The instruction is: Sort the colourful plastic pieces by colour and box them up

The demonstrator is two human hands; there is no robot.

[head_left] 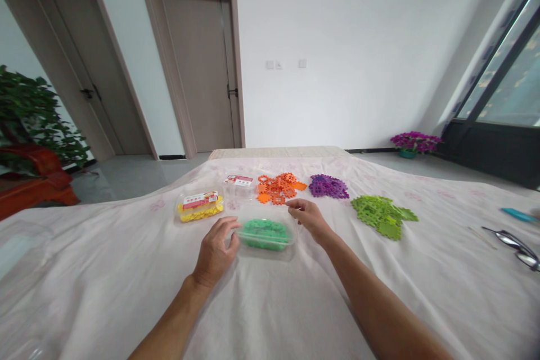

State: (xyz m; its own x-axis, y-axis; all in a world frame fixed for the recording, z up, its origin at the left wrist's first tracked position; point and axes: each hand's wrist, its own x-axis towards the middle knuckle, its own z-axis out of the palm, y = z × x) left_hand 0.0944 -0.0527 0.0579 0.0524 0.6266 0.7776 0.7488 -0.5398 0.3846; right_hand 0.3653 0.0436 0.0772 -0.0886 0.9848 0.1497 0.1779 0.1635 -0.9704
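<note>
A clear plastic box of green pieces (265,234) lies on the pale cloth in front of me. My left hand (216,252) curls round the box's left side, fingers closed on its rim. My right hand (309,216) pinches the box's far right corner or its lid; the exact grip is hard to make out. Behind the box lies an orange pile of flat toothed pieces (278,187).
A clear box of yellow pieces (199,206) and another clear box with a red label (238,183) sit at the left back. Purple (328,186) and light green (383,214) piles lie to the right. Glasses (517,246) and a teal object (518,214) rest at the far right.
</note>
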